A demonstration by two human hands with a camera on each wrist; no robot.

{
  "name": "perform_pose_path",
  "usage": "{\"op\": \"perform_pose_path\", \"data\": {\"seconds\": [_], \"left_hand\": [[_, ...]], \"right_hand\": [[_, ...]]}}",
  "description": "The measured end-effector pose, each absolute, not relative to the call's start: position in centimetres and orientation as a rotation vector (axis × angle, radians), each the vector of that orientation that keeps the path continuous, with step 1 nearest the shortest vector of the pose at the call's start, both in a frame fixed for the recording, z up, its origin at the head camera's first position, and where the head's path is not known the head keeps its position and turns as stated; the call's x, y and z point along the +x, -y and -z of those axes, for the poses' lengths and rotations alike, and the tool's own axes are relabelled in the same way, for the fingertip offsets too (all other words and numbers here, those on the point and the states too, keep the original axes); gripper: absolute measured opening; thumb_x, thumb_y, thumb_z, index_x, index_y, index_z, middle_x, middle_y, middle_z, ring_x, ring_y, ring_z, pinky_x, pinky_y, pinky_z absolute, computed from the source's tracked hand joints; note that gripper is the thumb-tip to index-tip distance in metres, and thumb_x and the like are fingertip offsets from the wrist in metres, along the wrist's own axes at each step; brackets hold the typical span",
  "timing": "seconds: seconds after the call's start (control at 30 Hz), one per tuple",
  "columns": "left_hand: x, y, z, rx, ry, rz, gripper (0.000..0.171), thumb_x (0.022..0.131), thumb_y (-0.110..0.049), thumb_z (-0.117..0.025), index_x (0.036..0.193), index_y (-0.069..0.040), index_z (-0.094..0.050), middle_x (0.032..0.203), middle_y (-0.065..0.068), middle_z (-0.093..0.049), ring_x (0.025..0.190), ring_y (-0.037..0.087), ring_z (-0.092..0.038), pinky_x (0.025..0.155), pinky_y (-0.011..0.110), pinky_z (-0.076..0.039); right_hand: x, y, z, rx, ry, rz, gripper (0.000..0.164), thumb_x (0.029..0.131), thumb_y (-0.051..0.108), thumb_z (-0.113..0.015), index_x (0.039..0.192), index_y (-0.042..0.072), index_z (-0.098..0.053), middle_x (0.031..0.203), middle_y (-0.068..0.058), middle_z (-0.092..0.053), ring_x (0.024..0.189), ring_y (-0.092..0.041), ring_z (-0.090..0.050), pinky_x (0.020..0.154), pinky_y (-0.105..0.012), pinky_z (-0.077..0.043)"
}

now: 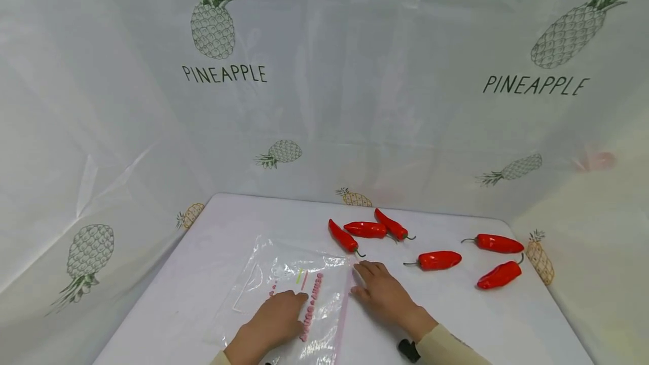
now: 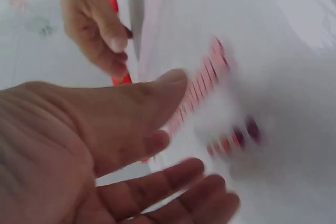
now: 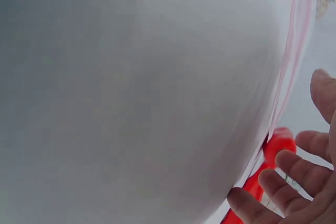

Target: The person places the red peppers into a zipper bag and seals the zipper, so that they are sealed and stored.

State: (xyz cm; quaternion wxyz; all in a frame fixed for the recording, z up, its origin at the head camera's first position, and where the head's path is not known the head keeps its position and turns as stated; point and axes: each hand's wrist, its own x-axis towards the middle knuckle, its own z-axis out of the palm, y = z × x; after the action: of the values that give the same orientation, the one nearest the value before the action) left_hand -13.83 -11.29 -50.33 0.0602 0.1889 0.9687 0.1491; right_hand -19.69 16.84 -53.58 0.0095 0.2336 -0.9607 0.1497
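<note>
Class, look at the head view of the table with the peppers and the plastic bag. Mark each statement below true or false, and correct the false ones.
1. Six red peppers lie on the table. True.
2. The left hand rests on the clear plastic bag. True.
3. The right hand grips a pepper. False: it holds no pepper; its fingers lie at the right edge of the bag, near the closest pepper.
4. All the peppers are inside the bag. False: they lie on the table outside it, beyond and to the right.
5. The backdrop shows pineapples and the word PINEAPPLE. True.
</note>
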Motion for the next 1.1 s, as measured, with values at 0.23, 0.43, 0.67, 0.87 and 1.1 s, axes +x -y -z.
{"op": "perform_pose_path", "data": {"seconds": [0.23, 0.43, 0.67, 0.87, 1.1], "left_hand": [[-14.9, 6.0, 50.8, 0.557, -2.932, -0.564, 0.076, 0.076, -0.038, -0.093, 0.138, -0.009, -0.062, 0.114, 0.013, -0.072, 0.094, 0.030, -0.071, 0.082, 0.045, -0.063], [-15.4, 3.0, 51.8, 0.501, -2.940, -0.558, 0.096, 0.070, -0.049, -0.096, 0.148, -0.011, -0.054, 0.107, 0.013, -0.063, 0.075, 0.024, -0.060, 0.068, 0.040, -0.060], [-16.1, 2.9, 53.0, 0.516, -2.955, -0.549, 0.081, 0.077, -0.041, -0.093, 0.143, -0.009, -0.060, 0.103, 0.012, -0.066, 0.077, 0.024, -0.063, 0.074, 0.040, -0.061], [-16.4, 3.4, 53.3, 0.470, -2.862, -0.670, 0.057, 0.085, -0.029, -0.085, 0.135, -0.008, -0.067, 0.111, 0.012, -0.074, 0.094, 0.027, -0.070, 0.089, 0.048, -0.062], [-16.2, 4.6, 53.8, 0.368, -2.724, -1.041, 0.039, 0.086, -0.004, -0.068, 0.124, -0.008, -0.074, 0.078, 0.003, -0.072, 0.046, 0.010, -0.058, 0.044, 0.030, -0.049]], "right_hand": [[-19.0, -18.3, 53.2, 0.586, 2.982, -0.477, 0.062, 0.098, 0.038, -0.076, 0.150, 0.009, -0.057, 0.148, -0.010, -0.060, 0.136, -0.031, -0.055, 0.112, -0.051, -0.053], [-18.3, -19.0, 53.0, 0.519, 2.983, -0.478, 0.064, 0.095, 0.040, -0.079, 0.149, 0.011, -0.058, 0.146, -0.009, -0.062, 0.134, -0.031, -0.058, 0.108, -0.051, -0.056], [-17.8, -19.5, 52.9, 0.507, 2.967, -0.469, 0.063, 0.095, 0.036, -0.080, 0.147, 0.009, -0.059, 0.144, -0.010, -0.063, 0.132, -0.031, -0.059, 0.107, -0.050, -0.057], [-17.9, -20.0, 53.0, 0.447, 2.954, -0.488, 0.070, 0.094, 0.035, -0.081, 0.153, 0.010, -0.052, 0.146, -0.011, -0.062, 0.134, -0.032, -0.058, 0.108, -0.052, -0.056], [-18.4, -22.3, 52.4, 0.395, 2.938, -0.465, 0.077, 0.093, 0.034, -0.082, 0.157, 0.012, -0.048, 0.148, -0.013, -0.060, 0.135, -0.036, -0.058, 0.106, -0.056, -0.056]]}}
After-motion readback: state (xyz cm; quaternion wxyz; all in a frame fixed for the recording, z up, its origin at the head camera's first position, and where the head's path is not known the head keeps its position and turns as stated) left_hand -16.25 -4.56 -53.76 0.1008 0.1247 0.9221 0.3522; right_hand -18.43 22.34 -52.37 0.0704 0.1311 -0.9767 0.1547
